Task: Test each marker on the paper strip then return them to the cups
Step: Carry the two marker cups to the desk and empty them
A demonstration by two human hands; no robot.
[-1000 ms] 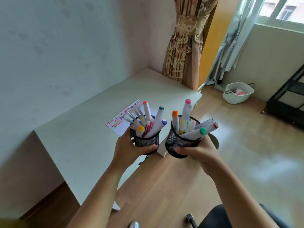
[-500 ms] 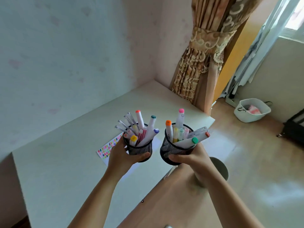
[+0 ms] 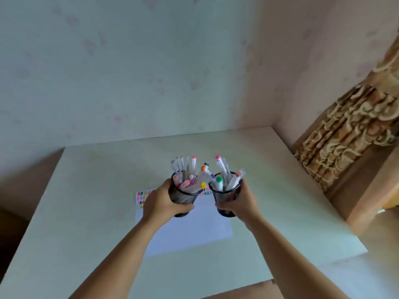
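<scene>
My left hand grips a black mesh cup full of several white markers with coloured caps. My right hand grips a second black mesh cup, also holding several markers. Both cups are upright, side by side and held above the desk. Under them lies a white paper sheet with rows of coloured test marks along its far edge, partly hidden by the cups and hands.
The pale desk stands in a corner against wallpapered walls. A gold patterned curtain hangs at the right, beside the desk's right edge. Wooden floor shows at the bottom right.
My view has swung left to face the desk squarely. Both hands have carried the cups over the middle of the desk, above the paper; the grips are unchanged.
</scene>
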